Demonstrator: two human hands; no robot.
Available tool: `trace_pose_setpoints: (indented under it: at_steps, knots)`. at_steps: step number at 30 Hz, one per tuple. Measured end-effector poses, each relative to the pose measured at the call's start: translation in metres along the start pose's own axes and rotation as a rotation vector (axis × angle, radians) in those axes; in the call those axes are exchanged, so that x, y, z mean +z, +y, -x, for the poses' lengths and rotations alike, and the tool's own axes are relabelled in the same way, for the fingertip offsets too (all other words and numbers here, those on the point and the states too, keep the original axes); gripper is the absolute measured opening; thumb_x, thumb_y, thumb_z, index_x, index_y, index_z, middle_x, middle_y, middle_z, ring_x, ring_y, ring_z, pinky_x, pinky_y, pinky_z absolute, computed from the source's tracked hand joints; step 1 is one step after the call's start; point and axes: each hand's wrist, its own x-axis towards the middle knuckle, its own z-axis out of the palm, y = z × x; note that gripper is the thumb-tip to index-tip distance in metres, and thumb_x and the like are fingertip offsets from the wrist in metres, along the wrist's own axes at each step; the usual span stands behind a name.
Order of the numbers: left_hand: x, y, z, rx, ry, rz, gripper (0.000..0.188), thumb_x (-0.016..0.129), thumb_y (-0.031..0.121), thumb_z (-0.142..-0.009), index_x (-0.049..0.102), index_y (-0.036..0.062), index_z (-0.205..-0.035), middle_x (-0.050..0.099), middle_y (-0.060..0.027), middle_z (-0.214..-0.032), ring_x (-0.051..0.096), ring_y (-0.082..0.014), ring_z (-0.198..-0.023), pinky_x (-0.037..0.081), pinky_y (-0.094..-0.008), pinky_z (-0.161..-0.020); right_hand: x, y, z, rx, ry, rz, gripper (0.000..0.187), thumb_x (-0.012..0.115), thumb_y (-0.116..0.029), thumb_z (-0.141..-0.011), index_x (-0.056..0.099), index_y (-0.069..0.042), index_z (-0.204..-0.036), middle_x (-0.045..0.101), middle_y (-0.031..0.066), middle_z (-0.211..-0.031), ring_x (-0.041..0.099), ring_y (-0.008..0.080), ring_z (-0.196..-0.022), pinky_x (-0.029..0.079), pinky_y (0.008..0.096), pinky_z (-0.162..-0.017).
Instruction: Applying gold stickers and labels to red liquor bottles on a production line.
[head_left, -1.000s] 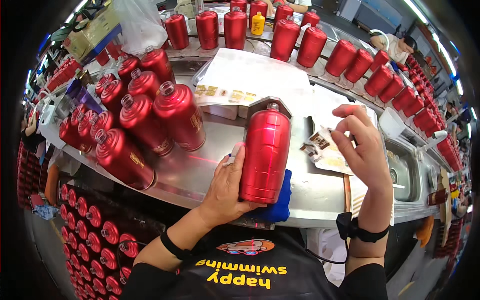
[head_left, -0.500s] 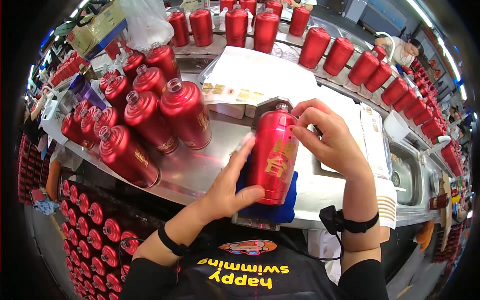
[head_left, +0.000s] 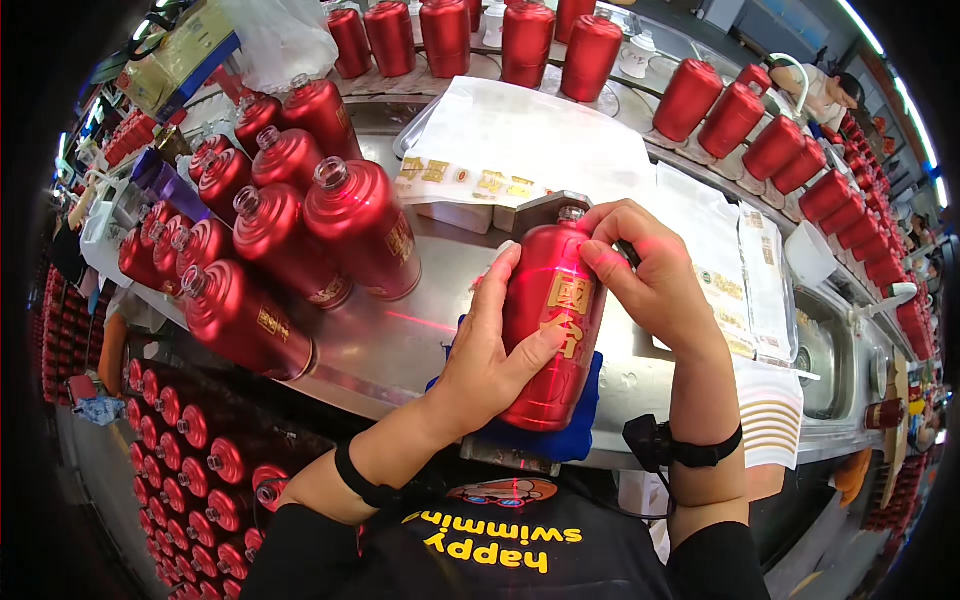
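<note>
Head view: red bottle (head_left: 570,308) rests on blue cloth (head_left: 586,412); left hand (head_left: 482,365) clasps its left side, thumb across front; right hand (head_left: 648,272) curled at shoulder, can't tell if pinching.

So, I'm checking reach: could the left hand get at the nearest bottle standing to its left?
Likely yes, once the left hand leaves the held bottle; only steel counter separates it from the standing bottle.

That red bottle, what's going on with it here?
A person has both hands on the red bottle, above a blue cloth. The left hand lies along its side, thumb across the front; the right hand's fingertips are near its shoulder. Gold lettering shows on it. More bottles stand to the left.
</note>
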Motion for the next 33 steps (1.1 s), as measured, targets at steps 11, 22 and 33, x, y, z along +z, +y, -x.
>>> trace_pose_setpoints:
  at_steps: [11,22,33]
  knots:
    - [-0.0003,0.0054,0.0028,-0.062,-0.028,0.137,0.085,0.067,0.032,-0.090,0.017,-0.0070,-0.147,0.036,-0.0240,-0.141,0.040,-0.0302,-0.131,0.032,-0.0403,-0.110,-0.0048,-0.0067,-0.0017,0.079,-0.079,0.015,0.014,0.064,-0.008,-0.090,0.055,-0.001,-0.084,0.063,0.0102,-0.102,0.056,0.0167,-0.090,0.046,0.0279,-0.081]
    - [-0.0026,0.0055,0.0008,-0.098,-0.034,0.212,0.084,0.066,0.030,-0.092,0.016,-0.0077,-0.148,0.034,-0.0236,-0.142,0.038,-0.0287,-0.133,0.029,-0.0388,-0.112,0.0017,0.0015,-0.0027,-0.050,0.021,0.008,0.015,0.066,-0.012,-0.088,0.058,0.000,-0.085,0.059,0.0128,-0.084,0.058,0.0288,-0.077,0.047,0.0355,-0.070]
    - [-0.0045,0.0009,0.0025,-0.079,-0.051,0.106,0.083,0.065,0.032,-0.092,0.017,-0.0070,-0.148,0.034,-0.0242,-0.143,0.038,-0.0293,-0.134,0.027,-0.0395,-0.112,0.0032,0.0019,-0.0029,-0.041,0.020,0.035,0.016,0.067,-0.013,-0.088,0.057,0.000,-0.085,0.058,0.0126,-0.082,0.057,0.0284,-0.074,0.047,0.0354,-0.067]
